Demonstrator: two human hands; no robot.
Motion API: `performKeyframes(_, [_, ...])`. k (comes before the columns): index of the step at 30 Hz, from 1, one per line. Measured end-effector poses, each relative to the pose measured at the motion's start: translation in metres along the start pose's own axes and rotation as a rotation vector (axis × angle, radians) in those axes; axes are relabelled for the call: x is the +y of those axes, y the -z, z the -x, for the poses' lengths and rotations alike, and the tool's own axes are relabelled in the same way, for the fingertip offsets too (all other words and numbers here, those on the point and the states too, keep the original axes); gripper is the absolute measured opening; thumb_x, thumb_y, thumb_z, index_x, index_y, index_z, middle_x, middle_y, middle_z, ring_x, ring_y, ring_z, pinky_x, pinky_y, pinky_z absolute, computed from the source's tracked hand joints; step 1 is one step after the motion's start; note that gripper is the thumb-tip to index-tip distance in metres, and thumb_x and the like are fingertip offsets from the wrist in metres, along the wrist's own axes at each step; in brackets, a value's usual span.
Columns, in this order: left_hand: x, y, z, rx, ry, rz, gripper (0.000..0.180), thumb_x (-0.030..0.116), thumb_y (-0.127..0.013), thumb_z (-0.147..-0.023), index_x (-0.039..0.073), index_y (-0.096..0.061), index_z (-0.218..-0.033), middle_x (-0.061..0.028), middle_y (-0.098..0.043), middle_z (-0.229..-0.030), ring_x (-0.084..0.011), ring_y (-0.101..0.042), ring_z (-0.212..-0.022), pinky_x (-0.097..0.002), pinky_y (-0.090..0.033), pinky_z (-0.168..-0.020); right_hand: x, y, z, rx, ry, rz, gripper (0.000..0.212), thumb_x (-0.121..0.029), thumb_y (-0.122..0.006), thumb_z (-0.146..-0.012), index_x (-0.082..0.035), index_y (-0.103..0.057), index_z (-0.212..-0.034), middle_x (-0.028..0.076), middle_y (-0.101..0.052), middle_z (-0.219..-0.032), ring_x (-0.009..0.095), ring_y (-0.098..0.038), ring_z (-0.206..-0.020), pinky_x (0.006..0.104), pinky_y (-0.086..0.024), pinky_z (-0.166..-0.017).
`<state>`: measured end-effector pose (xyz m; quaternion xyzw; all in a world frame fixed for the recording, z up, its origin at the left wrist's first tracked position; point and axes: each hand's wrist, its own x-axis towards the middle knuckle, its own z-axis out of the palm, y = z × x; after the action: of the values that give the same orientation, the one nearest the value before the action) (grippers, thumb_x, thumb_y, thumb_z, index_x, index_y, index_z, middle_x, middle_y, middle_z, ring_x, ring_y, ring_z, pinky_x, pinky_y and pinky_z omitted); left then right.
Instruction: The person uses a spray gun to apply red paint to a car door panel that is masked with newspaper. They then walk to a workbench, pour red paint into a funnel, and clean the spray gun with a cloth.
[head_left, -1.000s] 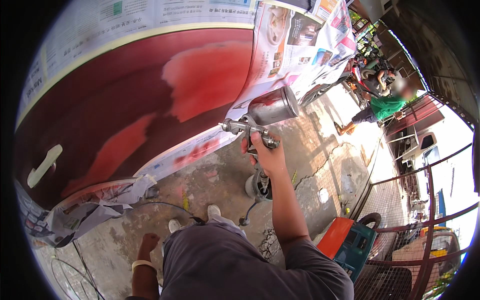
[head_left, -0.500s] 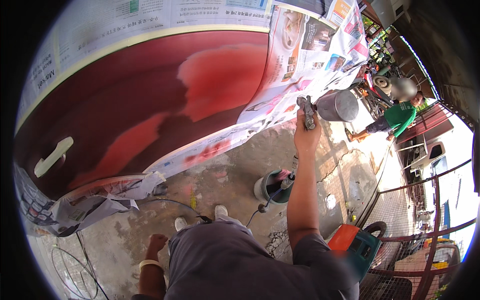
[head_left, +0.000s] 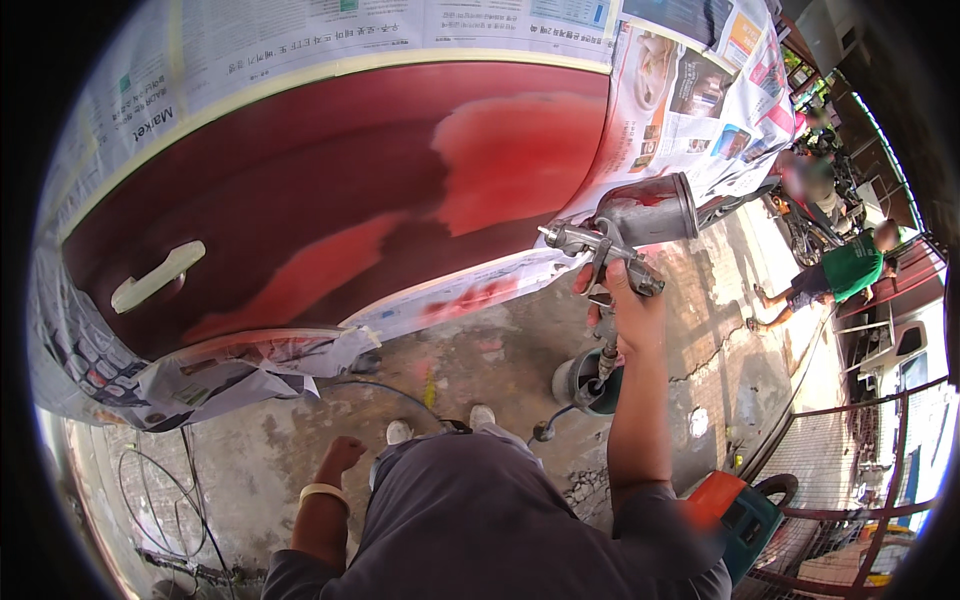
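Note:
My right hand [head_left: 635, 310] grips the handle of a metal spray gun [head_left: 590, 243], fingers wrapped round it. A grey paint cup [head_left: 648, 212] sits on the gun, its side streaked with red. The nozzle points left, towards the lower right edge of a dark red car door [head_left: 310, 170], apart from it. Brighter red patches [head_left: 520, 160] cover the door's right part and a strip along its lower side. Tape covers the door handle [head_left: 158, 277]. My left hand [head_left: 346, 455] hangs low beside my body, fingers curled, nothing visible in it.
Newspaper [head_left: 400, 38] and tape mask the car around the door. A bucket [head_left: 575, 383] stands below the gun, near the air hose [head_left: 548, 428]. An orange and green machine [head_left: 735, 510] is at lower right, beside a mesh fence [head_left: 830, 500]. A person in green [head_left: 853, 268] is farther right.
My right hand has turned the spray gun, so its nozzle now faces left and the cup shows from the side. The view has shifted left. My left hand stays curled at my side.

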<state>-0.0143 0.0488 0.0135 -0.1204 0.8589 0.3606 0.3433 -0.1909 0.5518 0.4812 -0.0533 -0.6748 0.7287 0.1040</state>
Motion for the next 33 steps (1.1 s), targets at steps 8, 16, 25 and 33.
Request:
performKeyframes(8, [0.016, -0.002, 0.007, -0.015, 0.075, 0.049, 0.031, 0.028, -0.078, -0.089, 0.002, -0.080, -0.104, -0.0120, -0.079, -0.089, -0.0194, -0.077, -0.079, -0.0373, -0.060, -0.079, 0.009, 0.039, -0.047, 0.083, 0.052, 0.111, 0.027, -0.028, -0.070, -0.102, -0.004, -0.066, -0.092, 0.003, -0.061, -0.071, 0.011, -0.057, -0.062, 0.0258, -0.041, -0.044])
performKeyframes(16, [0.010, -0.012, -0.003, -0.002, 0.065, 0.090, 0.028, 0.032, -0.078, -0.088, 0.006, -0.081, -0.099, -0.0092, -0.078, -0.082, -0.0179, -0.076, -0.074, -0.0367, -0.060, -0.074, 0.017, 0.104, -0.088, 0.439, 0.180, 0.278, 0.034, -0.034, -0.082, -0.093, -0.002, -0.073, -0.098, -0.001, -0.064, -0.070, 0.007, -0.056, -0.056, 0.0254, -0.043, -0.048])
performKeyframes(25, [0.016, -0.007, -0.015, -0.093, 0.058, 0.002, 0.035, 0.034, -0.076, -0.091, 0.005, -0.080, -0.110, -0.0130, -0.080, -0.092, -0.0200, -0.077, -0.082, -0.0374, -0.060, -0.080, 0.008, 0.053, -0.064, 0.352, 0.151, 0.309, 0.034, -0.034, -0.079, -0.096, -0.002, -0.075, -0.108, -0.005, -0.061, -0.073, 0.004, -0.051, -0.066, 0.0245, -0.042, -0.060])
performKeyframes(33, [0.005, 0.015, -0.019, -0.089, 0.086, 0.050, 0.036, 0.033, -0.076, -0.091, 0.003, -0.080, -0.111, -0.0117, -0.080, -0.097, -0.0189, -0.077, -0.082, -0.0361, -0.060, -0.082, -0.013, 0.002, -0.024, -0.013, -0.043, 0.078, 0.029, -0.030, -0.075, -0.099, -0.002, -0.072, -0.099, 0.002, -0.065, -0.069, 0.008, -0.060, -0.061, 0.0245, -0.043, -0.045])
